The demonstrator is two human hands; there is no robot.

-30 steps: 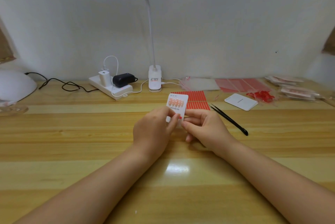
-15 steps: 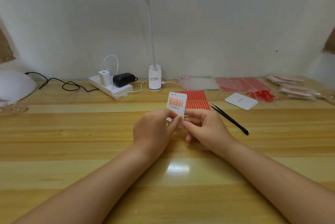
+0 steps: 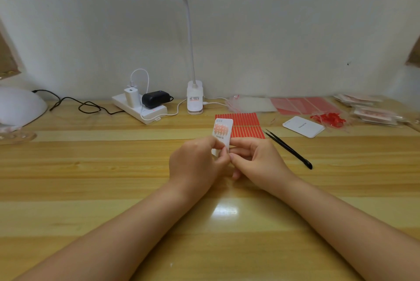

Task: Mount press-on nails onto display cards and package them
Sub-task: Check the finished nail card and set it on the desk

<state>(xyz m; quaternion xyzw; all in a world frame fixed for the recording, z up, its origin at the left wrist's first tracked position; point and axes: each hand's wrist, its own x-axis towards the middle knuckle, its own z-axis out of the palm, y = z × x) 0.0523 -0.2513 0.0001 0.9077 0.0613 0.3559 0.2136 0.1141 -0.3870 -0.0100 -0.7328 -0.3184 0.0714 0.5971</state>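
A white display card (image 3: 223, 131) with several peach press-on nails mounted in a row stands upright above the wooden table. My left hand (image 3: 197, 162) pinches its lower edge from the left. My right hand (image 3: 259, 162) pinches the same lower edge from the right, fingers curled. The card's bottom part is hidden behind my fingers. Behind it lie red adhesive strip sheets (image 3: 246, 125). Black tweezers (image 3: 288, 148) lie on the table just right of my right hand.
A blank white card (image 3: 303, 126), a red heap of small pieces (image 3: 329, 119), clear bags (image 3: 252, 103), red sheets (image 3: 302, 105) and packaged sets (image 3: 375, 112) lie at the back right. A clip lamp (image 3: 195, 97) and power strip (image 3: 139, 110) stand behind; a white dome (image 3: 20, 105) sits far left.
The card has turned slightly, now seen narrower and more edge-on. Both hands stay in nearly the same place on its lower edge.
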